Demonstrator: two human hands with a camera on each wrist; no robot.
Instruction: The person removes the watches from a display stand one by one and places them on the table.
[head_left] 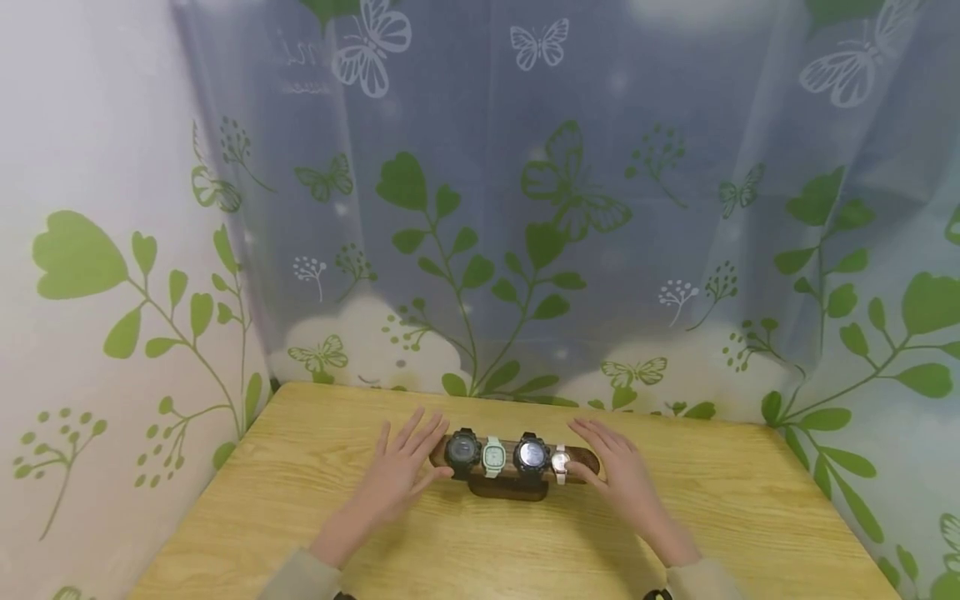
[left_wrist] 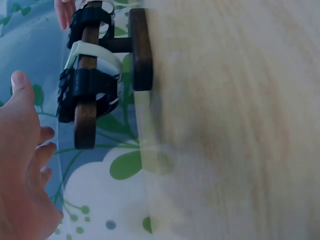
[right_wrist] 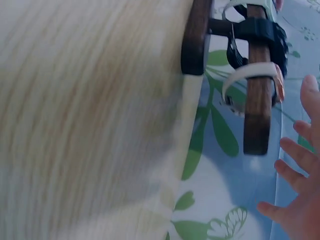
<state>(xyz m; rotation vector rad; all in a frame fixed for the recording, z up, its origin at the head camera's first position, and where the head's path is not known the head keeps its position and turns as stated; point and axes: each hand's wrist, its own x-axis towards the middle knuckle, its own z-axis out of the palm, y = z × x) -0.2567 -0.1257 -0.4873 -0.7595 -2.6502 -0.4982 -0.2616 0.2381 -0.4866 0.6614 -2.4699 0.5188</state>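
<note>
A dark wooden watch stand (head_left: 507, 492) with a horizontal bar on a short base stands on the table. From left to right the bar carries a black watch (head_left: 463, 450), a mint-green square watch (head_left: 493, 457), another black watch (head_left: 531, 453) with a bright face and a small white-strapped watch (head_left: 560, 462). At the bar's left end is my left hand (head_left: 393, 468), fingers spread. Beyond the other end my right hand (head_left: 624, 471) is spread likewise. Both wrist views show a gap between each hand (left_wrist: 22, 155) (right_wrist: 302, 170) and the bar; neither holds anything.
The light wooden table (head_left: 720, 517) reaches back to a blue curtain (head_left: 495, 250) printed with green leaves and butterflies. Similar patterned cloth (head_left: 97, 350) hangs along the left side, and more hangs on the right.
</note>
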